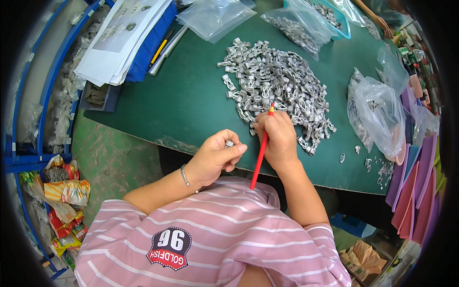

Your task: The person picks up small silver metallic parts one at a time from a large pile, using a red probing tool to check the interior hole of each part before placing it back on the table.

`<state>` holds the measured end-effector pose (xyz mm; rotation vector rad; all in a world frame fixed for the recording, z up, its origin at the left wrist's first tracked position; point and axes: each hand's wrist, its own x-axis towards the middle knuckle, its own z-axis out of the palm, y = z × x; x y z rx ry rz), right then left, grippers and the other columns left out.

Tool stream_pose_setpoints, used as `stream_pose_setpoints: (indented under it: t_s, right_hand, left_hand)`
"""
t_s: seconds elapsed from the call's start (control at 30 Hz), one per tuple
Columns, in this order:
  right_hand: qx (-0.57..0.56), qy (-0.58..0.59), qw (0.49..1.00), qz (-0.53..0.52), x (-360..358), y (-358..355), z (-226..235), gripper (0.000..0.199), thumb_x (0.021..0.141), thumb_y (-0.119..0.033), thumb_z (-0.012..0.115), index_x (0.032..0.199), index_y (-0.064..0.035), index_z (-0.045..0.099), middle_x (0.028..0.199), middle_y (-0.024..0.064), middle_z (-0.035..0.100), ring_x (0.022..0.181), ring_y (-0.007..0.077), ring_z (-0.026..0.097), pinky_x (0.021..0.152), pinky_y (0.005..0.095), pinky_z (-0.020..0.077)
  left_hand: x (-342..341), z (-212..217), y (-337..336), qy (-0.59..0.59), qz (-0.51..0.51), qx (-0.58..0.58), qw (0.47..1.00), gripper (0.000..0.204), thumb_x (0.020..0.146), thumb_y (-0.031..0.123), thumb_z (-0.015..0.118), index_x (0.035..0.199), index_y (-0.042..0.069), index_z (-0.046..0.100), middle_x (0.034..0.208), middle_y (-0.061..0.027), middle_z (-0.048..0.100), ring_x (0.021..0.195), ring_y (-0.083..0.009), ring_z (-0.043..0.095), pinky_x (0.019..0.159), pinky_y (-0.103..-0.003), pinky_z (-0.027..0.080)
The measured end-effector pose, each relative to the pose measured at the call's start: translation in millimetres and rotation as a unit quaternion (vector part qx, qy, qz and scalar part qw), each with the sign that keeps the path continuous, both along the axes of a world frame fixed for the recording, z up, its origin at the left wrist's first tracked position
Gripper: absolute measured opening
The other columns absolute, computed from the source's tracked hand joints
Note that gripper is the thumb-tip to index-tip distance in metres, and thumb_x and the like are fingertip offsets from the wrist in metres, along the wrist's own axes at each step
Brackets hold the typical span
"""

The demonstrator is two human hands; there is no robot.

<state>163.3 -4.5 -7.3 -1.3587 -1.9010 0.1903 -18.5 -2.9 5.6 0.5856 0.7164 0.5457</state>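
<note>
A large heap of small grey ribbed pieces with looped ends [277,76] lies on the green table [191,91]. My left hand [210,155] is closed, thumb over curled fingers, around one small grey ribbed piece [229,143] held off the table's near edge. At the near side of the heap, my right hand [279,141] grips a slim red pen-like tool [258,165] with a yellow band near its upper end. Its fingertips are at the heap's pieces; whether they also pinch one is hidden.
Clear bags of grey pieces [373,110] lie at the right, near small scraps [385,171]. A turquoise basket [345,29] stands far right, near another person's hand [383,26]. Papers [114,43] top a blue bin [148,50]; a yellow pen [159,51] lies beside it.
</note>
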Motion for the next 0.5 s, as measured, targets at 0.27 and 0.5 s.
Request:
stream_pose_setpoints:
  t_s: [0.27, 0.5]
  right_hand:
    - [-0.179, 0.537, 0.821, 0.075, -7, -30, 11, 0.027, 0.077, 0.014, 0.057, 0.086, -0.0054, 0.040, 0.086, 0.0100, 0.057, 0.080, 0.0125, 0.053, 0.074, 0.0244, 0.0441]
    - [-0.223, 0.631, 0.726, 0.155, -3, -40, -3, 0.027, 0.077, 0.010, 0.059, 0.086, -0.0064, 0.040, 0.094, 0.0137, 0.056, 0.084, 0.0158, 0.055, 0.072, 0.0255, 0.0472]
  left_hand:
    - [4, 8, 0, 0.042, 0.056, 0.079, 0.994, 0.021, 0.082, 0.005, 0.061, 0.100, 0.004, 0.051, 0.078, -0.0001, 0.051, 0.058, -0.0050, 0.041, 0.047, -0.018, 0.032]
    - [4, 11, -1, 0.102, 0.037, 0.469, 0.876, 0.016, 0.076, 0.001, 0.066, 0.091, 0.002, 0.059, 0.082, -0.0029, 0.054, 0.071, -0.0081, 0.048, 0.060, -0.021, 0.038]
